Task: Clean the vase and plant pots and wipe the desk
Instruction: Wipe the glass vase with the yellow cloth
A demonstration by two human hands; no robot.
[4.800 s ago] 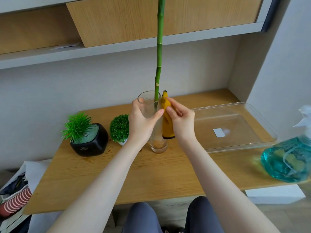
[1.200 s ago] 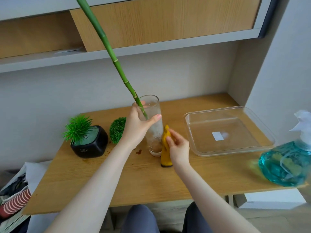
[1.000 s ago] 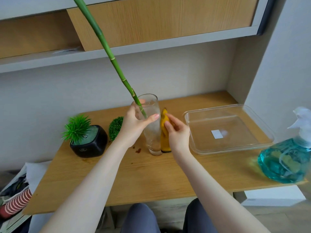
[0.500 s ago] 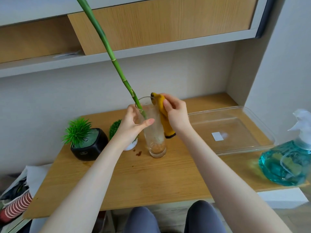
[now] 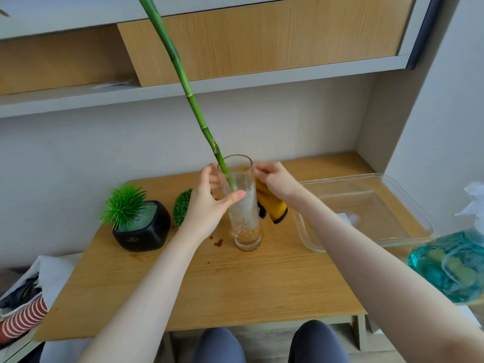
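Note:
A tall clear glass vase (image 5: pixel 245 216) stands on the wooden desk (image 5: pixel 235 279), with brown residue at its bottom and a long green bamboo stem (image 5: pixel 188 95) leaning out to the upper left. My left hand (image 5: pixel 209 203) grips the vase's upper part from the left. My right hand (image 5: pixel 275 182) presses a yellow cloth (image 5: pixel 272 205) against the vase's far right side near the rim. A black square pot (image 5: pixel 142 229) with a spiky green plant sits at the left, and a small round green plant (image 5: pixel 182 209) is half hidden behind my left hand.
A clear plastic tray (image 5: pixel 364 210) lies at the right. A blue-liquid spray bottle (image 5: pixel 453 260) stands at the desk's right front corner. Brown drops (image 5: pixel 218 242) stain the desk beside the vase. Shelves hang above; bags sit on the floor at the left.
My right hand slid the yellow cloth from the vase's base up to the rim and around its far side. The left hand kept holding the vase, with the stem tilted left.

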